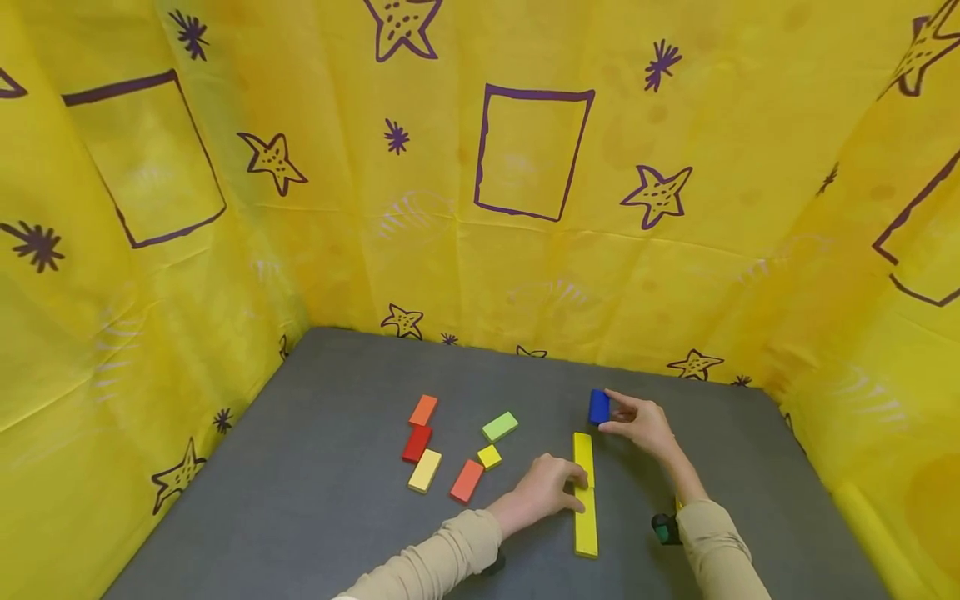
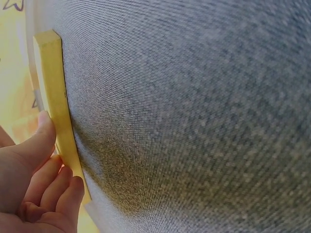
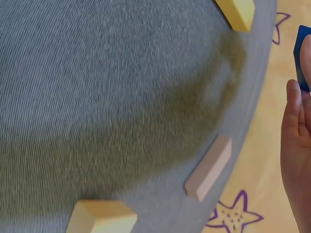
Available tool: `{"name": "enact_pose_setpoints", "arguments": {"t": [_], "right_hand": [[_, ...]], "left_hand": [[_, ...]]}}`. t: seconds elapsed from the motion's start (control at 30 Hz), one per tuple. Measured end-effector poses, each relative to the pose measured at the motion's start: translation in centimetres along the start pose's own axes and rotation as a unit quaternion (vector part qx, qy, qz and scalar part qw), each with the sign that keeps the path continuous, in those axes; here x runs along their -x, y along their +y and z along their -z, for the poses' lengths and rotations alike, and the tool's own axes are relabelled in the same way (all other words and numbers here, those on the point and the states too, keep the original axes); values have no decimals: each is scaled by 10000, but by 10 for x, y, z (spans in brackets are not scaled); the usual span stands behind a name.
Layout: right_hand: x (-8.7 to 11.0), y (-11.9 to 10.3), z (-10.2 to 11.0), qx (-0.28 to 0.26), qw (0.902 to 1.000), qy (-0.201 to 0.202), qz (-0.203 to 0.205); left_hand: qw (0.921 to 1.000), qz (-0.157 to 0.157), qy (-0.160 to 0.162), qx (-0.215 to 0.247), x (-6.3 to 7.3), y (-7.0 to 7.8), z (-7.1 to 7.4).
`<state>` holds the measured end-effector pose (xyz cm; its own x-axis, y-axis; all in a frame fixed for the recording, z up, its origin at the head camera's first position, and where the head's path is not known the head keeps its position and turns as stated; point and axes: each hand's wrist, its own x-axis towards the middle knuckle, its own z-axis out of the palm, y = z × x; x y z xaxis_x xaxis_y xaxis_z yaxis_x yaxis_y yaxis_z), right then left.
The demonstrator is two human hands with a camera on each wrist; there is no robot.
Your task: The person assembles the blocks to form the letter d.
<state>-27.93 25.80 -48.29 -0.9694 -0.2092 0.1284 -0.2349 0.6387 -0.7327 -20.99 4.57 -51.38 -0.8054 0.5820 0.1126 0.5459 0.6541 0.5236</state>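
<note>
Two long yellow blocks lie end to end on the dark table, the far one point(image 1: 583, 454) and the near one point(image 1: 586, 529). My left hand point(image 1: 542, 492) reaches across from the left and grips them where they meet, thumb toward the near block and index finger over the far one. In the left wrist view the thumb is against the yellow side point(image 2: 58, 97), with the other fingers curled beside it. Beyond the far block, my right hand point(image 1: 643, 423) pinches a blue block point(image 1: 599, 407) between thumb and fingers. The right wrist view catches this blue block point(image 3: 301, 63) at its edge.
Left of the hands lie an orange block point(image 1: 423, 410), a red one point(image 1: 417, 443), a cream one point(image 1: 425, 471), a coral one point(image 1: 467, 482), a green one point(image 1: 500, 427) and a small yellow one point(image 1: 490, 457). A yellow patterned curtain point(image 1: 450, 267) surrounds the table point(image 1: 337, 500).
</note>
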Motion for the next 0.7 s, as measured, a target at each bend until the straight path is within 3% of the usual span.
{"name": "enact_pose_setpoints", "arguments": {"t": [0.7], "right_hand": [[-15, 4, -35, 275, 9988, -113, -382]], "left_hand": [[9999, -86, -66, -50, 1, 3, 3]]}}
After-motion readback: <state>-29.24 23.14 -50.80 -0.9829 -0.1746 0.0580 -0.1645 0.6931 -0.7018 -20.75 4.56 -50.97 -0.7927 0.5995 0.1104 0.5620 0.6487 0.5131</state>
